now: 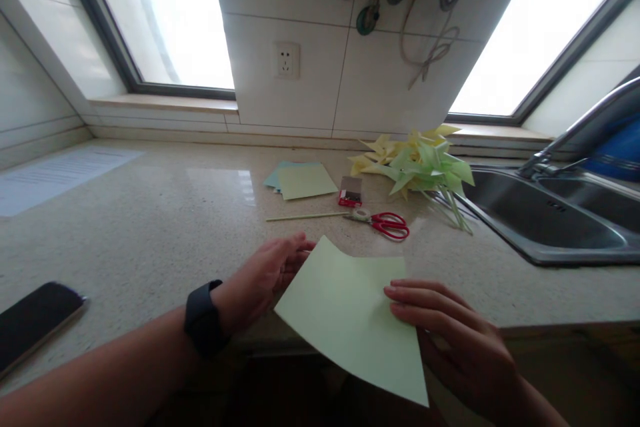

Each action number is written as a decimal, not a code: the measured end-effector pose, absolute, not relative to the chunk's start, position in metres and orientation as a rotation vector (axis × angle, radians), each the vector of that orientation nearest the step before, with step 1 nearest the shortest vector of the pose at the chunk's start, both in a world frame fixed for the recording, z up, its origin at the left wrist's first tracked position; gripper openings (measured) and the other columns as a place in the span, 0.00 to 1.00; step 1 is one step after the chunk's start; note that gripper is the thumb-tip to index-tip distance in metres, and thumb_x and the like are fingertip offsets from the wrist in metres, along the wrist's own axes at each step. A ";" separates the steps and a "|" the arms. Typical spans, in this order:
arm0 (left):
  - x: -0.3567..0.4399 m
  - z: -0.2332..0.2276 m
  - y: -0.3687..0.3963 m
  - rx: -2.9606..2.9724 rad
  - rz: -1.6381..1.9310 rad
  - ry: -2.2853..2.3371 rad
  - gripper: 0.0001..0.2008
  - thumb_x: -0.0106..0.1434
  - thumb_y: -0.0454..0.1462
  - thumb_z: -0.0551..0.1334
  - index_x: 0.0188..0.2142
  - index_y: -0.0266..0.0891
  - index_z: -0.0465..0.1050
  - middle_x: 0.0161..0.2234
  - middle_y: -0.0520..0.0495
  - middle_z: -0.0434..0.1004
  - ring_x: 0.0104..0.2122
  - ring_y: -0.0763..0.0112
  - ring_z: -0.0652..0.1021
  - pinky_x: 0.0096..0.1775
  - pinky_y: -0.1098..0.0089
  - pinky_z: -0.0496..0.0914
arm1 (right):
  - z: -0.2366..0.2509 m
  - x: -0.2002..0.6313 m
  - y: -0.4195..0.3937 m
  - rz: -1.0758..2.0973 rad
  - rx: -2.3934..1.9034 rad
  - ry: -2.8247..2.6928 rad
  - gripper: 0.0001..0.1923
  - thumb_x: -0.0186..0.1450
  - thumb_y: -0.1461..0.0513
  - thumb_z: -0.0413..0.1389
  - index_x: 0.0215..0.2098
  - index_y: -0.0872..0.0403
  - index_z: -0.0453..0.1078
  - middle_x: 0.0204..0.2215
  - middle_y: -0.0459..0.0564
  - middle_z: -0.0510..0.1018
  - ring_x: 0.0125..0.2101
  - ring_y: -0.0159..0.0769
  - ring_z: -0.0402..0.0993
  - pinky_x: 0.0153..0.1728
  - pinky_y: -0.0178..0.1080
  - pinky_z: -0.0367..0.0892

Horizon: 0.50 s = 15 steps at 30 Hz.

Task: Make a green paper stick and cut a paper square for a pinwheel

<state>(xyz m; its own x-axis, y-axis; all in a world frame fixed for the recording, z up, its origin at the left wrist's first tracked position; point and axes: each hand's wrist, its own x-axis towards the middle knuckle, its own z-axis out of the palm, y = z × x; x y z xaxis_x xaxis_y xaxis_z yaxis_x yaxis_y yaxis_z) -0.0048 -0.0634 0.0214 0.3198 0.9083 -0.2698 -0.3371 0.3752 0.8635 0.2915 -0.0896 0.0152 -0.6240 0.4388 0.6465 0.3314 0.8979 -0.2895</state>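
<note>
A light green sheet of paper, slightly bent, is tilted over the front edge of the counter. My right hand grips its right side, with fingers on top and the thumb underneath out of sight. My left hand is beside the sheet's upper left edge, fingers stretched out and partly covered by the paper. Beyond the sheet lie red-handled scissors, a small roll of tape, a thin pale green stick and a small clear-lidded box with a red base.
Several coloured paper sheets lie stacked at the back. Yellow and green paper pinwheels rest beside the steel sink. A dark phone lies at the left, with printed paper behind it.
</note>
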 end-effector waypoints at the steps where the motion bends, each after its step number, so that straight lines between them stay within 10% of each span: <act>1: -0.005 0.022 -0.063 0.814 0.928 0.856 0.18 0.65 0.48 0.66 0.45 0.35 0.79 0.43 0.39 0.85 0.39 0.61 0.83 0.43 0.64 0.73 | 0.015 0.290 -0.088 0.193 -0.538 -2.299 0.22 0.63 0.75 0.53 0.53 0.57 0.71 0.50 0.58 0.80 0.55 0.42 0.73 0.51 0.43 0.75; 15: -0.006 0.019 -0.062 1.012 0.895 0.842 0.15 0.62 0.39 0.70 0.46 0.35 0.80 0.44 0.41 0.84 0.39 0.63 0.81 0.46 0.63 0.70 | 0.037 0.273 -0.061 0.212 -0.602 -2.399 0.07 0.68 0.66 0.57 0.43 0.50 0.70 0.39 0.51 0.82 0.41 0.42 0.75 0.45 0.48 0.67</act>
